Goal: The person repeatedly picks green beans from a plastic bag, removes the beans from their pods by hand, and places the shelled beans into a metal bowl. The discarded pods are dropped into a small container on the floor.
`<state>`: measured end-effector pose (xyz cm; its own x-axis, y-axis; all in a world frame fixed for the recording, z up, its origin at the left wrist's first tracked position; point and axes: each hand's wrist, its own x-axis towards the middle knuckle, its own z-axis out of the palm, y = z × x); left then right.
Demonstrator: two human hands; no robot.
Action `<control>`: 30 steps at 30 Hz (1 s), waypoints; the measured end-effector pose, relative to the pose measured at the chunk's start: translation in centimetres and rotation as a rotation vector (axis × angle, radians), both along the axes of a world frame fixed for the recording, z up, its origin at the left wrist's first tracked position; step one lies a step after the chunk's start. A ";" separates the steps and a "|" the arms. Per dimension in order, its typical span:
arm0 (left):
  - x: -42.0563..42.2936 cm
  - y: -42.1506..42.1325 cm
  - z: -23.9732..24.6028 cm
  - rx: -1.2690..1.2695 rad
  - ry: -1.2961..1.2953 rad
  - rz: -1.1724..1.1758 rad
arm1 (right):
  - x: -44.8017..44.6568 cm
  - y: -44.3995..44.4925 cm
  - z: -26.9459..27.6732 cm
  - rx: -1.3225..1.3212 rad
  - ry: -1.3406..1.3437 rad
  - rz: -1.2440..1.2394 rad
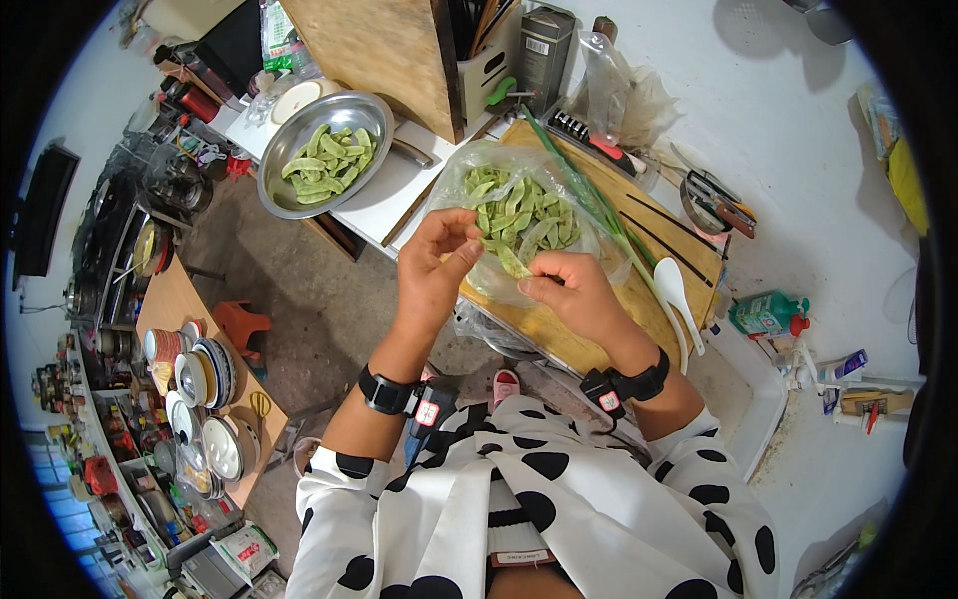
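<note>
Between my two hands is a flat green bean pod (511,260), slanting across the front of an opened clear plastic bag (458,174). My left hand (443,258) pinches its upper left end between thumb and index finger. At the pod's lower right end, my right hand (572,288) grips with thumb and bent forefinger. Many more flat green beans (535,210) fill the bag, which lies on a wooden cutting board (636,299). Off to the left, a stainless steel basin (273,180) holds a smaller heap of bean pods (329,161).
Green onions (610,224), black chopsticks (666,239) and a white spoon (677,299) lie right of the bag. A knife block (480,78) stands behind, beside an upright wooden board (374,52). A sink (756,404) is at right; a table (262,442) with stacked dishes is at left.
</note>
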<state>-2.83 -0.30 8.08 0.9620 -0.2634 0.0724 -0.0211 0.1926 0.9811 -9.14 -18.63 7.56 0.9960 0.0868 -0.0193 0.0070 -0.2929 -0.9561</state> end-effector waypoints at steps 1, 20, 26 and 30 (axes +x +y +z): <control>0.1 0.2 0.4 0.184 -0.268 -0.003 | 0.1 -0.3 0.1 -0.085 -0.059 0.014; 0.5 1.0 1.4 0.310 0.075 -0.657 | 1.0 -3.9 2.6 0.150 0.230 0.353; 0.5 1.1 1.4 0.224 0.155 -0.677 | 1.1 -3.9 2.7 0.185 0.258 0.364; 0.3 1.1 1.4 0.386 0.073 -0.640 | 1.2 -3.7 2.3 0.094 0.150 0.386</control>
<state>-2.55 0.82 9.52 0.6110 -0.7669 -0.1963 0.0468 -0.2125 0.9760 -7.94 -22.30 9.81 0.8769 0.4612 -0.1354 -0.0418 -0.2075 -0.9773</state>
